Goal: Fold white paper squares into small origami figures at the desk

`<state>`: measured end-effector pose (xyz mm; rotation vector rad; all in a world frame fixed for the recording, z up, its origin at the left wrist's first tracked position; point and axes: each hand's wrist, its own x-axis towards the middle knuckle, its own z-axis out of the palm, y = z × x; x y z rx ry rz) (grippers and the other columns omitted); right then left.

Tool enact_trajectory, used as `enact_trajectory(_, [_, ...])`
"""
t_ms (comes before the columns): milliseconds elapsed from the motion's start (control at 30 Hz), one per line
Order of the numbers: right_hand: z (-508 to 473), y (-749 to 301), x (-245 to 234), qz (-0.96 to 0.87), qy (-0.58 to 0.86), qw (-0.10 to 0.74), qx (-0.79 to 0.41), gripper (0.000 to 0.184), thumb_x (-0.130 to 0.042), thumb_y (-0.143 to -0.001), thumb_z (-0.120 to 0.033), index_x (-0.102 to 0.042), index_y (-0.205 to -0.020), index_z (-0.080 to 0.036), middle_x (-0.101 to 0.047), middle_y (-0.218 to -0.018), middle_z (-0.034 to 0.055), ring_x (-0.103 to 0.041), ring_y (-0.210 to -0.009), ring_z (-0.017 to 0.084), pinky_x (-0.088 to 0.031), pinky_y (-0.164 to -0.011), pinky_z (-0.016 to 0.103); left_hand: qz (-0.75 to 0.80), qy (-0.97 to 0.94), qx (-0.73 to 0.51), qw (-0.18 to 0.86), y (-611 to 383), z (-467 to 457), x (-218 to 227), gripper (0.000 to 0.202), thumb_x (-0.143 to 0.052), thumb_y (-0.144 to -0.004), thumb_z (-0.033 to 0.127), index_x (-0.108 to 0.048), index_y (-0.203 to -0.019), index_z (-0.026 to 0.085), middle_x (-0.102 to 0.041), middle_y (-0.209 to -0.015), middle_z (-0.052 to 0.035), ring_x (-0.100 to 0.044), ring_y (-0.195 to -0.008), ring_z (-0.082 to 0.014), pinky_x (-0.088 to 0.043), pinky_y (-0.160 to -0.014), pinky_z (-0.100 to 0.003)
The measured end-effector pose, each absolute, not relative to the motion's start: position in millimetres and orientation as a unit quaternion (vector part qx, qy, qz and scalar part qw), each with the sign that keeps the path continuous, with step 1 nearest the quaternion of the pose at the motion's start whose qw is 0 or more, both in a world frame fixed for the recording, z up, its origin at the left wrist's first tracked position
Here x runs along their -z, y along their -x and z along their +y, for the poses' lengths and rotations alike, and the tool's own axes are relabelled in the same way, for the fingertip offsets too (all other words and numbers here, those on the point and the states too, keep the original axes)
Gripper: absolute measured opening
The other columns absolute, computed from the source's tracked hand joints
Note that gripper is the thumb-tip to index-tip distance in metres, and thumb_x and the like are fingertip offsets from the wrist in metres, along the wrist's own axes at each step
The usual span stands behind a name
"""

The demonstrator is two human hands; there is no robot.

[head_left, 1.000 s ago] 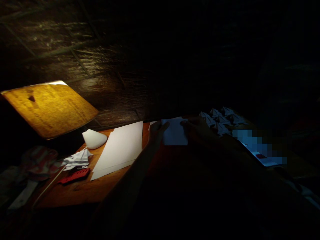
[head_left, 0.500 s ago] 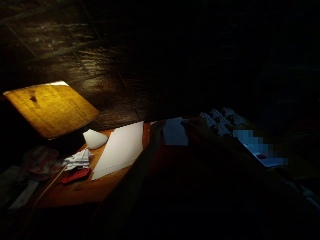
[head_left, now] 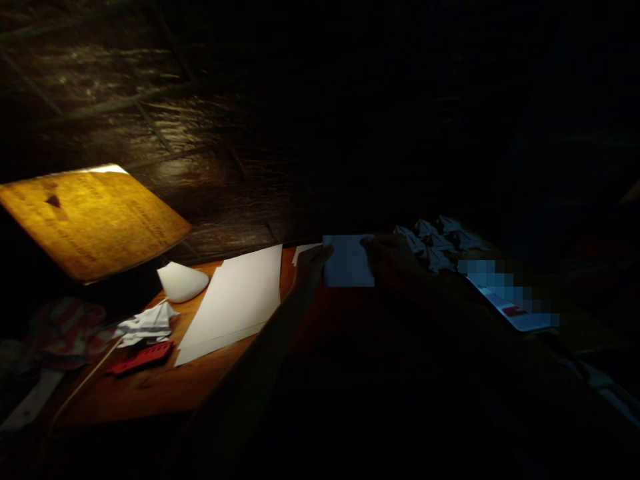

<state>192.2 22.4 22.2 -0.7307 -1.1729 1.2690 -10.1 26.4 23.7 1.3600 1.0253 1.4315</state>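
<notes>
As left hand (head_left: 311, 270), right hand (head_left: 393, 261) pinch one white sheet (head_left: 348, 261) — grip narrow, six folded papers (head_left: 434, 241) beside.

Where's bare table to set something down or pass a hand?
Bare wood shows below the white paper stack and right of the red piece. A narrow strip runs between the stack and the left hand. Crowded: around the crumpled paper, and past the right hand at the folded paper models.

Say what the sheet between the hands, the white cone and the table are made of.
The sheet looks like thin matte paper, with crisp edges. The white cone seems paper or plastic; its smooth matte skin leaves that open. The table looks like wood, orange-brown, faintly glossy.
</notes>
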Motion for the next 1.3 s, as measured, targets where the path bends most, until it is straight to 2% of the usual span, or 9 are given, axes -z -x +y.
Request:
enact_trajectory(100, [27, -191, -17, -0.518, 0.315, 0.581, -0.543, 0.041, -0.081, -0.075, -0.053, -0.065, -0.064, -0.017, -0.054, -0.062, -0.0022, -0.044, -0.055, 0.009, -0.034, -0.053, 0.025, 0.408, -0.536, -0.592, 0.443, 11, 29, -22, 0.042, -0.085, -0.068, 0.054, -0.070, -0.069, 0.015, -0.065, -0.067, -0.0022, -0.060, -0.066, -0.0171, -0.045, -0.062, -0.028])
enact_trajectory(267, [29, -189, -13, -0.538, 0.332, 0.522, -0.573, 0.041, -0.085, -0.067, -0.055, -0.073, -0.074, -0.016, -0.068, -0.074, 0.0034, -0.058, -0.063, 0.013, -0.045, -0.060, 0.027, 0.413, -0.501, -0.607, 0.459, 13, 32, -22, 0.045, -0.088, -0.063, 0.054, -0.075, -0.077, 0.013, -0.068, -0.069, -0.0039, -0.063, -0.066, -0.0184, -0.048, -0.063, -0.029])
enact_trajectory(400, [30, -191, -10, -0.553, 0.330, 0.509, -0.571, 0.039, -0.085, -0.067, -0.053, -0.073, -0.073, -0.016, -0.069, -0.072, 0.0033, -0.059, -0.062, 0.014, -0.046, -0.060, 0.028, 0.417, -0.502, -0.606, 0.455, 15, 34, -21, 0.046, -0.088, -0.064, 0.055, -0.074, -0.077, 0.013, -0.068, -0.069, -0.0036, -0.062, -0.065, -0.0172, -0.048, -0.062, -0.028])
enact_trajectory(600, [35, -196, -11, -0.527, 0.342, 0.570, -0.529, 0.040, -0.083, -0.069, -0.056, -0.072, -0.073, -0.017, -0.067, -0.067, 0.0030, -0.060, -0.063, 0.016, -0.044, -0.058, 0.027, 0.437, -0.537, -0.552, 0.465, 10, 30, -21, 0.057, -0.085, -0.062, 0.065, -0.073, -0.081, 0.013, -0.069, -0.072, -0.0057, -0.064, -0.062, -0.0185, -0.051, -0.054, -0.028])
enact_trajectory(700, [36, -197, -15, -0.510, 0.344, 0.585, -0.528, 0.041, -0.083, -0.068, -0.056, -0.071, -0.071, -0.017, -0.066, -0.066, 0.0025, -0.059, -0.062, 0.015, -0.043, -0.057, 0.027, 0.455, -0.555, -0.513, 0.470, 7, 28, -23, 0.057, -0.086, -0.060, 0.064, -0.074, -0.082, 0.012, -0.069, -0.066, -0.0054, -0.064, -0.055, -0.0198, -0.052, -0.048, -0.030])
enact_trajectory(800, [35, -196, -16, -0.513, 0.349, 0.581, -0.527, 0.041, -0.083, -0.068, -0.056, -0.070, -0.071, -0.017, -0.066, -0.067, 0.0026, -0.058, -0.062, 0.015, -0.041, -0.057, 0.027, 0.450, -0.546, -0.533, 0.463, 6, 30, -23, 0.054, -0.088, -0.059, 0.059, -0.074, -0.082, 0.012, -0.069, -0.066, -0.0045, -0.064, -0.054, -0.0183, -0.053, -0.050, -0.029])
enact_trajectory(967, [34, -195, -13, -0.546, 0.351, 0.554, -0.522, 0.037, -0.083, -0.068, -0.050, -0.071, -0.071, -0.015, -0.068, -0.073, 0.0027, -0.057, -0.065, 0.013, -0.042, -0.060, 0.026, 0.431, -0.504, -0.596, 0.453, 10, 34, -23, 0.047, -0.090, -0.058, 0.051, -0.071, -0.079, 0.013, -0.070, -0.074, -0.0043, -0.064, -0.064, -0.0171, -0.052, -0.054, -0.026])
enact_trajectory(1100, [33, -197, -9, -0.575, 0.373, 0.488, -0.541, 0.038, -0.084, -0.067, -0.047, -0.073, -0.076, -0.013, -0.069, -0.074, 0.0044, -0.058, -0.062, 0.013, -0.043, -0.058, 0.026, 0.419, -0.461, -0.639, 0.452, 13, 35, -24, 0.045, -0.090, -0.058, 0.044, -0.071, -0.085, 0.014, -0.071, -0.082, -0.0042, -0.066, -0.072, -0.0174, -0.055, -0.062, -0.027])
enact_trajectory(1300, [33, -195, -7, -0.595, 0.385, 0.445, -0.547, 0.040, -0.086, -0.065, -0.046, -0.075, -0.083, -0.012, -0.073, -0.077, 0.0063, -0.060, -0.061, 0.013, -0.045, -0.057, 0.025, 0.407, -0.440, -0.657, 0.457, 13, 34, -26, 0.046, -0.090, -0.058, 0.044, -0.070, -0.088, 0.015, -0.071, -0.085, -0.0043, -0.067, -0.076, -0.0181, -0.054, -0.067, -0.027])
